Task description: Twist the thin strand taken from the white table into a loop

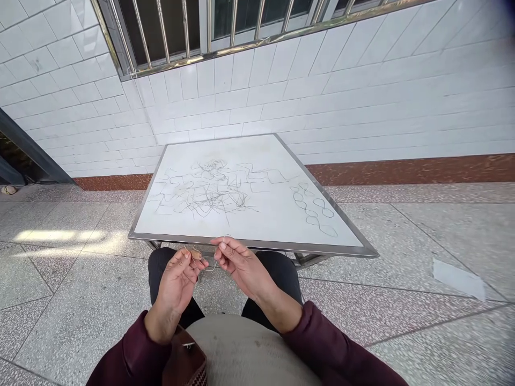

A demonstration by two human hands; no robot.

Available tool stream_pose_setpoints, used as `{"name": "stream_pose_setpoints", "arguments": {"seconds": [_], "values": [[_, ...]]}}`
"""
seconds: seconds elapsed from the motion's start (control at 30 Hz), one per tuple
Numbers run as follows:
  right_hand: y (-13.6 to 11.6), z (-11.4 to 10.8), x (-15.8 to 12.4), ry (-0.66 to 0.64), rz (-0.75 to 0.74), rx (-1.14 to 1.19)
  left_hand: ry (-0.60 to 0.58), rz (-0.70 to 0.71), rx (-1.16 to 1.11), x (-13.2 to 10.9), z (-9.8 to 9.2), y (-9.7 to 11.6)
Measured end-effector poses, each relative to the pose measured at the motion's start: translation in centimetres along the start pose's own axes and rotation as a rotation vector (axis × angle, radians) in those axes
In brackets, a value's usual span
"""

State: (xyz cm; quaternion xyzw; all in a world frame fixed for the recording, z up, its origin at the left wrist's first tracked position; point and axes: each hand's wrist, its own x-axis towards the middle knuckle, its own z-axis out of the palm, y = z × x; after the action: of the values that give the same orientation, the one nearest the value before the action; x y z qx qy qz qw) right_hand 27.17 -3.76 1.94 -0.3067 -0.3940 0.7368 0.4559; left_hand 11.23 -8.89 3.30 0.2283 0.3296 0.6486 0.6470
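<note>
My left hand (pixel 176 281) is closed in front of the table's near edge. Between its thumb and fingers sits a small brown cylinder (pixel 196 254), perhaps wood or cork, together with a thin wire. My right hand (pixel 243 268) pinches the same thin bent wire (pixel 212 267), which spans the gap between both hands. On the white table (pixel 257 228) beyond lies a tangled heap of thin bent wires (pixel 215 195). Several wires shaped into wavy loops (pixel 306 206) rest at the table's right side.
A metal rim (pixel 257 245) edges the table close to my knees. Behind it stands a white tiled wall (pixel 249 102) with a barred window (pixel 233 24). A white strip (pixel 458 277) lies on the speckled floor at right. A brown bag-like item (pixel 187 356) is at my lap.
</note>
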Motion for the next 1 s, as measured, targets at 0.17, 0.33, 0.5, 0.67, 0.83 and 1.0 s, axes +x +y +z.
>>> {"name": "stream_pose_setpoints", "arguments": {"seconds": [0.17, 0.33, 0.5, 0.67, 0.83, 1.0], "values": [[-0.2, -0.4, -0.2, 0.012, -0.012, -0.019, -0.062, -0.025, 0.057, -0.3, 0.1, -0.1], [-0.7, -0.4, -0.8, -0.023, -0.059, -0.128, -0.083, -0.072, 0.156, -0.6, 0.2, 0.1], [-0.9, -0.6, -0.9, -0.034, -0.102, -0.209, -0.092, -0.047, 0.179, -0.8, 0.6, 0.2], [-1.1, -0.7, -1.2, -0.082, -0.152, -0.293, -0.117, -0.182, 0.302, -0.8, 0.4, 0.2], [-1.3, -0.6, -1.4, -0.1, -0.185, -0.388, -0.074, -0.238, 0.446, -0.8, 0.2, 0.5], [-1.6, -0.7, -1.7, -0.109, -0.269, -0.501, -0.131, -0.228, 0.431, -0.9, 0.7, 0.9]]}}
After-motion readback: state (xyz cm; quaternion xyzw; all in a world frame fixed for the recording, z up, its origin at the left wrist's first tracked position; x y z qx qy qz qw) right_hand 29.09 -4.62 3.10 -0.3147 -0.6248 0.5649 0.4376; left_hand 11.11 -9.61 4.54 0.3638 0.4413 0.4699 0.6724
